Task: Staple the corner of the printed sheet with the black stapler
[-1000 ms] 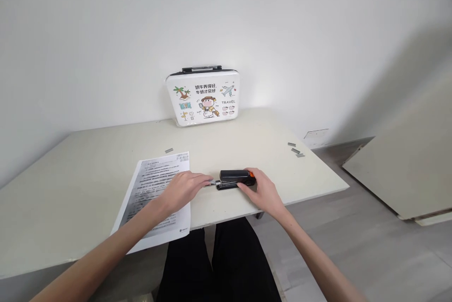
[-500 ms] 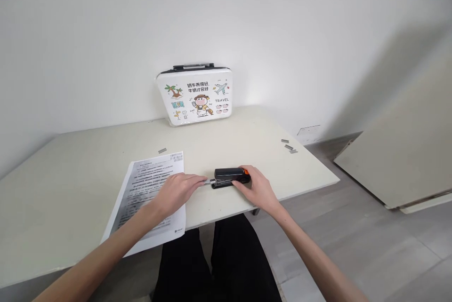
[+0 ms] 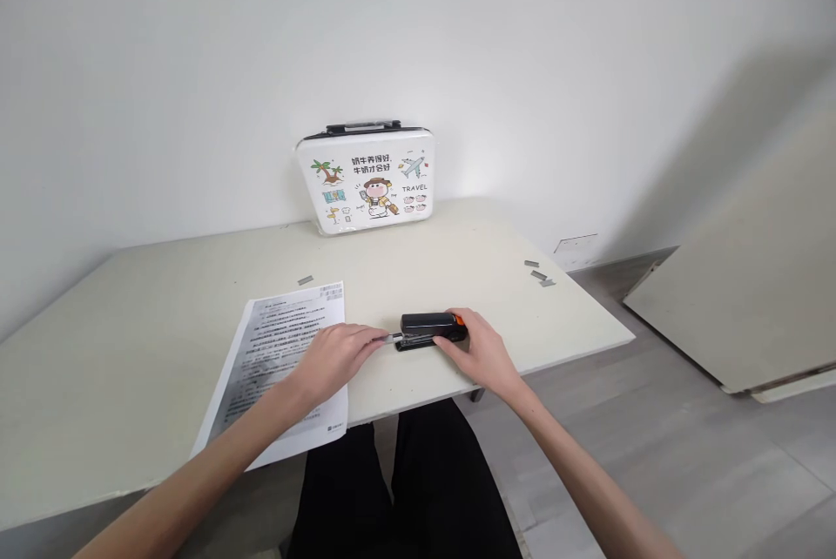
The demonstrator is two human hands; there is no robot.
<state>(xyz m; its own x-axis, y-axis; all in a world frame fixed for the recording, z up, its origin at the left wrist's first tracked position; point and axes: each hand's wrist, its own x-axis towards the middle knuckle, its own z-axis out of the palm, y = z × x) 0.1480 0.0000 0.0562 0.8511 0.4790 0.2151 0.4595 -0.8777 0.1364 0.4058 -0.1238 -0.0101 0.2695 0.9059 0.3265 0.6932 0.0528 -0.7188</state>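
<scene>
A black stapler [image 3: 424, 325] with an orange part at its back end lies on its base near the table's front edge. My right hand [image 3: 480, 350] is wrapped round its back end, thumb on the near side. At its front end, my left hand [image 3: 340, 356] pinches a small silvery metal piece [image 3: 392, 338] that juts out of the stapler. Whether it is the stapler's slide or a staple strip I cannot tell. Under my left wrist and forearm lies a printed sheet of paper [image 3: 274, 341], its near edge reaching past the table edge.
Staple strips [image 3: 539, 274] lie near the right edge of the table [image 3: 476, 245], and another strip [image 3: 306, 279] is just beyond the paper. A white cartoon-printed case [image 3: 369, 180] stands against the wall. A pale panel [image 3: 738, 315] is on the floor to the right.
The whole view has shifted slightly, so everything appears a little further right. Both hands keep their grips at the two ends of the stapler.
</scene>
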